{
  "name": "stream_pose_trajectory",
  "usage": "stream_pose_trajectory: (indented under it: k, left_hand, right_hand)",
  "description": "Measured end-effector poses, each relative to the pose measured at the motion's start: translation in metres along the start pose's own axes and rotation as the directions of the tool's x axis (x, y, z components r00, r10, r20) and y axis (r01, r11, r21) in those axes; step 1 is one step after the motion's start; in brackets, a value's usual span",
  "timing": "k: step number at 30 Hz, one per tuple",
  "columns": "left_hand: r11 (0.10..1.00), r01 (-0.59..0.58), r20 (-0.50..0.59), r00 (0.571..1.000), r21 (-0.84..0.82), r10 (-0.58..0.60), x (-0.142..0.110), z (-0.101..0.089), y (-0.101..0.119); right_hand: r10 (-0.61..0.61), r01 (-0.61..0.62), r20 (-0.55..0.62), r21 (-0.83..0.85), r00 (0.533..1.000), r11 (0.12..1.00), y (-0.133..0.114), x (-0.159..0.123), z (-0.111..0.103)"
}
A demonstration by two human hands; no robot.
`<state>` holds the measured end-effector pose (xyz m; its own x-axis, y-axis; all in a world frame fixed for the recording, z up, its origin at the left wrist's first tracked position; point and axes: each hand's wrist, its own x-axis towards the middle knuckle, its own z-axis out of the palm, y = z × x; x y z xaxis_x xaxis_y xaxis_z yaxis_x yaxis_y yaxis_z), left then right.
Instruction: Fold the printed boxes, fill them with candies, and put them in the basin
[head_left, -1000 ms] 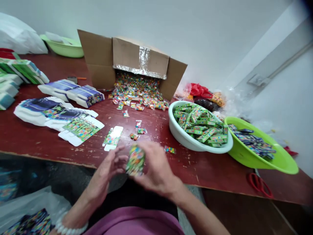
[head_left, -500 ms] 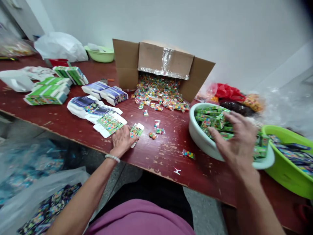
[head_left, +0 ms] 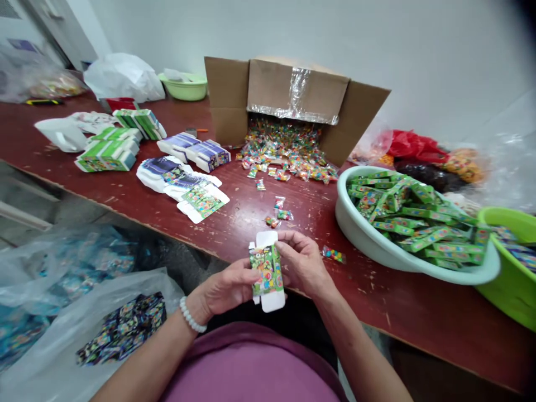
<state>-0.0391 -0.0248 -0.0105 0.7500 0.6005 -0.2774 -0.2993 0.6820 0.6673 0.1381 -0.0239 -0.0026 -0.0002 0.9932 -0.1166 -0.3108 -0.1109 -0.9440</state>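
Note:
Between my two hands is a small green printed candy box [head_left: 267,273], its white end flaps open at top and bottom. My left hand [head_left: 230,285] grips its left side, thumb across the printed face. At the upper right edge, my right hand [head_left: 304,259] pinches the box. A few wrapped candies [head_left: 285,214] lie on the table just beyond, and another candy packet [head_left: 334,254] is right of my right hand. Flat unfolded boxes [head_left: 205,202] are spread to the left, overlapping one another.
An open cardboard carton [head_left: 297,92] spills wrapped candies at the back. On the right, a pale basin [head_left: 355,234] holds many green boxes, beside a lime-green basin [head_left: 508,279]. Bundled green cartons [head_left: 109,149] and purple cartons [head_left: 195,149] stand left. Plastic bags [head_left: 154,279] lie below the table edge.
My left hand has lifted the small green box from the table edge toward my body. My right hand has come from over the pale basin to grip the box too.

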Motion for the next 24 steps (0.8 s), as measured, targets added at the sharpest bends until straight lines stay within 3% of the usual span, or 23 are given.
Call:
stream_pose_trajectory:
  k: [2,5,8,9,11,13,15,19,24]
  left_hand:
    - [0.999,-0.032,0.067,0.997,0.001,0.032,-0.001,0.004,-0.008]
    - [0.992,-0.119,0.079,0.990,0.041,0.116,0.001,0.009,-0.016]
    - [0.991,-0.133,0.075,0.989,0.029,0.131,-0.001,0.009,-0.016]
    - [0.992,-0.124,0.073,0.990,0.037,0.121,-0.003,0.008,-0.015]
    - [0.991,-0.109,0.062,0.993,0.077,0.104,-0.005,0.006,-0.012]
    - [0.986,-0.093,0.052,0.995,0.135,0.087,-0.008,0.003,-0.010]
    - [0.979,-0.075,0.037,0.997,0.192,0.069,-0.008,0.002,-0.010]
    - [0.964,-0.038,0.007,0.999,0.263,0.038,-0.007,0.001,-0.011]
    - [0.947,0.003,0.049,0.999,0.322,-0.019,-0.006,-0.001,-0.008]
  right_hand:
    - [0.044,-0.045,0.046,0.000,0.998,0.999,0.001,-0.008,0.003]
    - [0.032,-0.030,0.078,-0.029,0.996,0.999,0.004,-0.017,0.006]
    - [-0.218,0.207,-0.014,-0.247,0.976,0.947,0.003,-0.023,0.007]
    - [-0.340,0.308,-0.019,-0.380,0.940,0.872,0.001,-0.026,0.007]
    - [-0.522,0.463,0.098,-0.618,0.847,0.635,-0.005,-0.031,0.007]
    - [-0.540,0.560,0.296,-0.709,0.788,0.428,-0.013,-0.035,0.007]
    - [-0.465,0.606,0.428,-0.712,0.775,0.354,-0.019,-0.037,0.007]
    - [-0.368,0.573,0.450,-0.728,0.813,0.375,-0.026,-0.037,0.003]
    - [-0.290,0.537,0.454,-0.668,0.843,0.515,-0.028,-0.034,-0.003]
